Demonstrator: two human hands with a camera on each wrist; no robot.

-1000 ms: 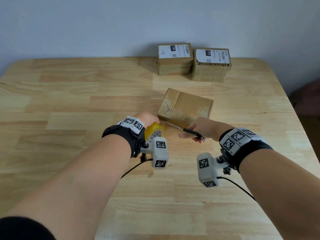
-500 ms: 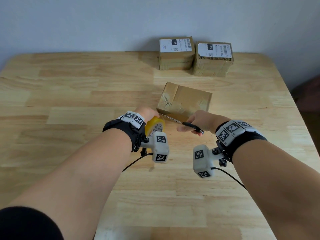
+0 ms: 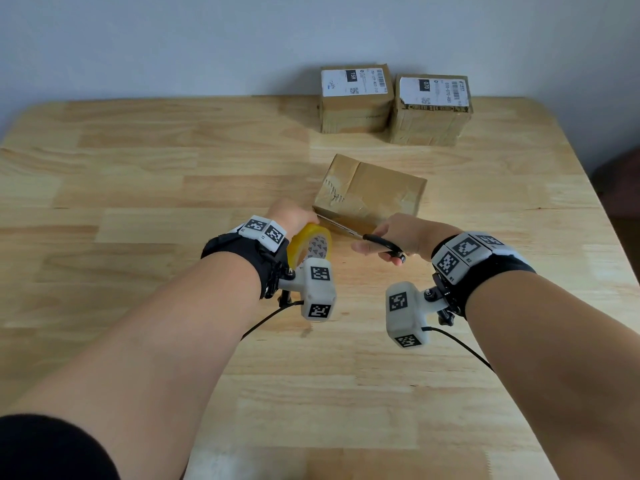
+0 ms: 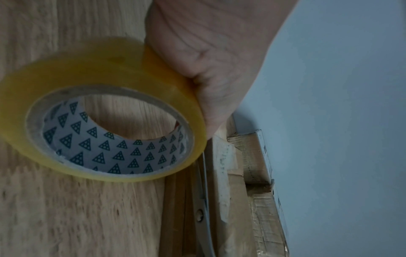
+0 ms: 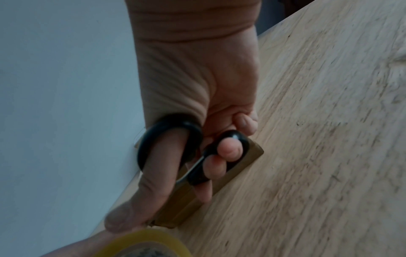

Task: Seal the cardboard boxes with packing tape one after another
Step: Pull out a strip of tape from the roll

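Observation:
A brown cardboard box lies on the wooden table, with tape showing across its top. My left hand grips a yellow tape roll just left of the box's near corner; the roll fills the left wrist view. My right hand holds black-handled scissors, thumb and fingers through the loops. The blades run along the box's near edge toward the roll. The blades look nearly together in the left wrist view.
Two more cardboard boxes with white shipping labels stand side by side at the table's far edge against the wall, the left one and the right one. The table's right edge is near the box.
Both hands have stayed at the box's near edge, with the scissors still reaching toward the roll. The view has shifted slightly; the box has not moved.

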